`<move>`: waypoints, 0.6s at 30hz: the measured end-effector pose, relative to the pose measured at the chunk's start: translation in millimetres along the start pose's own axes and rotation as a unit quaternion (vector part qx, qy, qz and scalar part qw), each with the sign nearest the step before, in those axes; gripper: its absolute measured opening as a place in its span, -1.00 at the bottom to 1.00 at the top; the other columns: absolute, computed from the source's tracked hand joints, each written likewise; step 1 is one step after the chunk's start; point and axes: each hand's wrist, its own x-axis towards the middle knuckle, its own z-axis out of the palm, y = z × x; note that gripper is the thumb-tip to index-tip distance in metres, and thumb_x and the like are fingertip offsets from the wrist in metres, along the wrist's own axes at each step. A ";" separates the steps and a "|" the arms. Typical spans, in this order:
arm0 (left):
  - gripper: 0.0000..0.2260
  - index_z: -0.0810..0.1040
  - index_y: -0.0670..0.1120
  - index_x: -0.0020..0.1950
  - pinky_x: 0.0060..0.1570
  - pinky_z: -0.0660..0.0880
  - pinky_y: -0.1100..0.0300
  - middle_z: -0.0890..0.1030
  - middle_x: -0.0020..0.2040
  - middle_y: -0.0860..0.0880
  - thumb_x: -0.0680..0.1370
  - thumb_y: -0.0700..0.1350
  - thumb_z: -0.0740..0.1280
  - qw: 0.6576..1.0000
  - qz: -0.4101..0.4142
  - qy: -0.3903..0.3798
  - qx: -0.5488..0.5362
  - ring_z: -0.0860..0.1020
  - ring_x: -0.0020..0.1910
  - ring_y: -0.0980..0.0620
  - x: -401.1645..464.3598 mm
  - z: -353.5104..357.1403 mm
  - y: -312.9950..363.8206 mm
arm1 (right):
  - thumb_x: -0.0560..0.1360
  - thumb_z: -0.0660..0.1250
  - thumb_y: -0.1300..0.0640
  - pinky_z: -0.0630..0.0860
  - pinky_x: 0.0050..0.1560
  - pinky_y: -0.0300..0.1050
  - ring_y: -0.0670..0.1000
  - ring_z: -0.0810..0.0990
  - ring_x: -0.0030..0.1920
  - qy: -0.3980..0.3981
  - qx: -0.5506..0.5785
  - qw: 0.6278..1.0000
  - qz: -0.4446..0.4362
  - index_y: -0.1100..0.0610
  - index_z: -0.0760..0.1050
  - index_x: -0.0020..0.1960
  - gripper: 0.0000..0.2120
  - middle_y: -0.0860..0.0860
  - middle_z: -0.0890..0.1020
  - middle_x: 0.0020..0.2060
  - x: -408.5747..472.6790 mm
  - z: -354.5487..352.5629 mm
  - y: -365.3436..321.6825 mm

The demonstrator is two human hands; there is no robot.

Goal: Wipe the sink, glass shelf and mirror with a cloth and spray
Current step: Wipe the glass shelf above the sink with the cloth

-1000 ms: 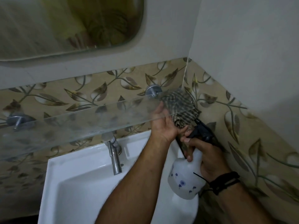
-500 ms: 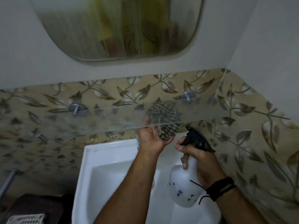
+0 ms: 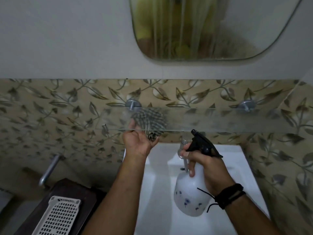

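Note:
My left hand (image 3: 138,144) grips a checked cloth (image 3: 149,122) and presses it against the glass shelf (image 3: 228,120) near the shelf's left end, by the left metal bracket (image 3: 133,104). Part of the cloth shows through the glass. My right hand (image 3: 209,168) holds a white spray bottle (image 3: 190,198) with a black trigger head (image 3: 202,144) over the white sink (image 3: 245,168), below the shelf. The mirror (image 3: 211,28) hangs on the wall above, streaked with drips. The tap is mostly hidden behind my right hand.
Leaf-patterned tiles (image 3: 59,116) cover the wall behind the shelf and on the right. A second shelf bracket (image 3: 246,105) sits at the right. A metal pipe (image 3: 50,168) juts from the wall at the left, above a dark surface bearing a white perforated tray (image 3: 58,216).
My left hand has slid the cloth leftward along the glass shelf, from its right end to its left end. The view has swung left. The spray bottle stays in my right hand.

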 end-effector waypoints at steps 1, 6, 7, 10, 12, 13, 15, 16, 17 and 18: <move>-0.56 0.50 0.04 0.44 0.18 0.38 -0.09 0.57 0.31 -0.12 0.66 0.18 0.08 1.000 0.005 -0.001 0.001 0.50 0.28 -0.16 0.9 -7.4 9.1 | 0.30 0.52 0.20 0.52 -0.07 0.01 0.19 0.47 -0.47 -0.006 -0.002 1.000 0.003 0.24 0.66 -0.07 -0.78 0.16 0.70 -0.27 0.4 6.1 0.8; -0.61 0.59 0.03 0.29 0.18 0.49 -0.08 0.65 0.27 -0.08 0.65 0.17 0.11 1.000 0.014 0.026 -0.010 0.63 0.16 -0.15 -0.2 -38.2 30.6 | 0.30 0.52 0.22 0.47 -0.16 -0.01 0.15 0.43 -0.52 -0.025 0.002 1.000 0.012 0.18 0.67 -0.13 -0.84 0.20 0.72 -0.07 3.2 33.1 5.6; -0.63 0.61 0.02 0.23 0.07 0.58 -0.06 0.70 0.16 -0.09 0.66 0.14 0.10 0.999 0.019 0.032 -0.026 0.68 0.07 -0.15 -1.8 -43.8 33.6 | 0.30 0.52 0.22 0.47 -0.16 -0.02 0.15 0.43 -0.52 -0.028 0.000 1.000 0.012 0.18 0.67 -0.12 -0.84 0.20 0.72 -0.07 3.4 37.7 6.3; -0.62 0.60 0.00 0.14 0.00 0.50 0.00 0.74 0.00 -0.09 0.68 0.11 0.03 0.997 0.037 0.050 -0.042 0.61 0.10 -0.14 -6.9 -61.5 49.9 | 0.30 0.52 0.22 0.47 -0.14 -0.02 0.15 0.43 -0.52 -0.031 -0.008 0.999 0.014 0.20 0.66 -0.10 -0.82 0.19 0.72 -0.08 4.0 50.1 8.2; -0.61 0.60 0.01 0.14 0.00 0.51 -0.01 0.73 0.01 -0.08 0.69 0.12 0.02 0.996 0.059 0.052 -0.036 0.62 0.10 -0.13 -9.8 -68.8 65.6 | 0.33 0.52 0.25 0.48 -0.15 -0.01 0.15 0.44 -0.52 -0.027 -0.017 0.999 0.015 0.20 0.65 -0.10 -0.84 0.17 0.72 -0.09 4.9 58.1 9.3; -0.61 0.60 0.02 0.14 -0.02 0.58 0.00 0.74 -0.01 -0.08 0.69 0.12 0.01 0.996 0.072 0.050 -0.032 0.66 0.05 -0.13 -11.4 -70.6 74.7 | 0.36 0.52 0.28 0.49 -0.15 -0.01 0.15 0.44 -0.53 -0.022 -0.023 0.999 0.018 0.20 0.65 -0.10 -0.87 0.13 0.73 -0.10 5.2 62.2 9.3; -0.61 0.59 0.02 0.19 0.00 0.62 -0.04 0.74 0.00 -0.07 0.68 0.14 0.03 0.994 0.092 0.049 -0.024 0.68 0.07 -0.12 -13.7 -74.6 94.2 | 0.43 0.51 0.32 0.52 -0.15 -0.03 0.14 0.44 -0.53 -0.007 -0.034 0.999 0.025 0.18 0.66 -0.10 -0.90 0.07 0.74 -0.15 6.6 69.6 8.8; -0.61 0.58 0.04 0.23 0.07 0.55 -0.03 0.74 0.03 -0.06 0.67 0.15 0.04 0.994 0.095 0.053 -0.017 0.63 0.16 -0.13 -14.7 -77.5 103.7 | 0.44 0.50 0.32 0.54 -0.14 -0.05 0.14 0.44 -0.54 -0.002 -0.040 0.999 0.026 0.17 0.66 -0.10 -0.91 0.06 0.73 -0.18 7.2 73.3 7.9; -0.61 0.57 0.04 0.25 0.09 0.47 -0.01 0.74 0.03 -0.05 0.66 0.15 0.04 0.993 0.096 0.061 -0.009 0.58 0.21 -0.13 -16.3 -80.6 113.5 | 0.44 0.49 0.32 0.55 -0.13 -0.07 0.14 0.45 -0.54 0.001 -0.045 0.999 0.025 0.17 0.66 -0.09 -0.91 0.06 0.73 -0.19 7.5 76.4 6.7; -0.61 0.57 0.04 0.24 0.08 0.41 0.00 0.74 0.01 -0.05 0.66 0.15 0.03 0.992 0.102 0.070 0.003 0.55 0.20 -0.13 -18.2 -84.5 122.6 | 0.44 0.49 0.32 0.55 -0.11 -0.07 0.13 0.45 -0.54 0.003 -0.045 0.999 0.024 0.18 0.66 -0.08 -0.91 0.06 0.73 -0.20 7.8 79.0 5.5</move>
